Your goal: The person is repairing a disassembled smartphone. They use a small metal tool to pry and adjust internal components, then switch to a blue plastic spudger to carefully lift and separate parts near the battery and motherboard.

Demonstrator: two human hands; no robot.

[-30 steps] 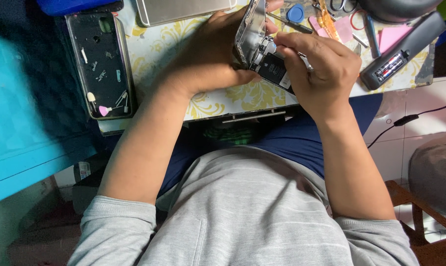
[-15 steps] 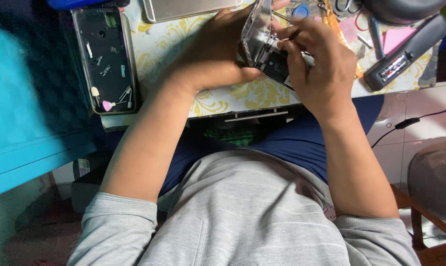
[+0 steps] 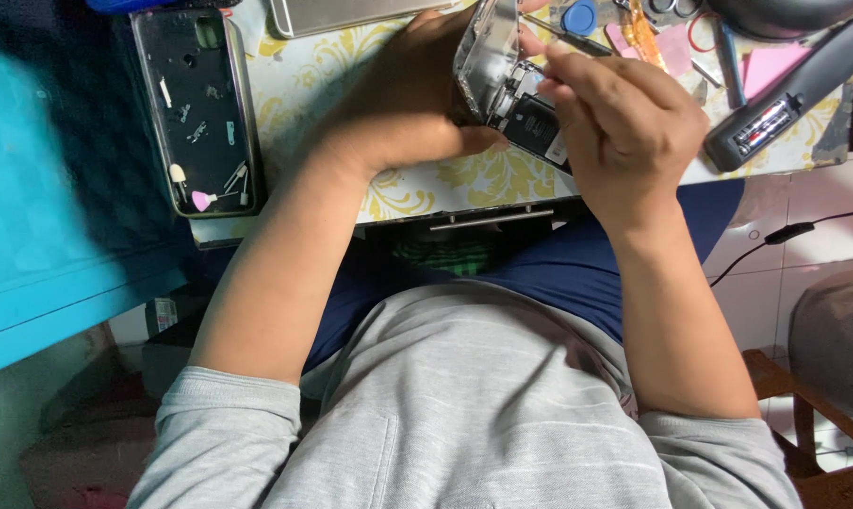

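Gripping an opened phone [image 3: 516, 99] above the table [image 3: 417, 184], the left hand [image 3: 412, 104] is curling its fingers around the raised shell, which is standing nearly on edge, its long axis running from the top of the frame down toward the person. The dark inner part is lying lower, slanting to the right. The right hand [image 3: 624, 127] is pressing its fingers together on that inner part and apparently pinching a thin tool [image 3: 568, 38], though the grip is partly hidden. To the left, a dark tray [image 3: 153, 104] is holding small screws, metal bits and a pink pick. A blue disc [image 3: 579, 17] and a black device [image 3: 785, 99] are lying beyond the hands.
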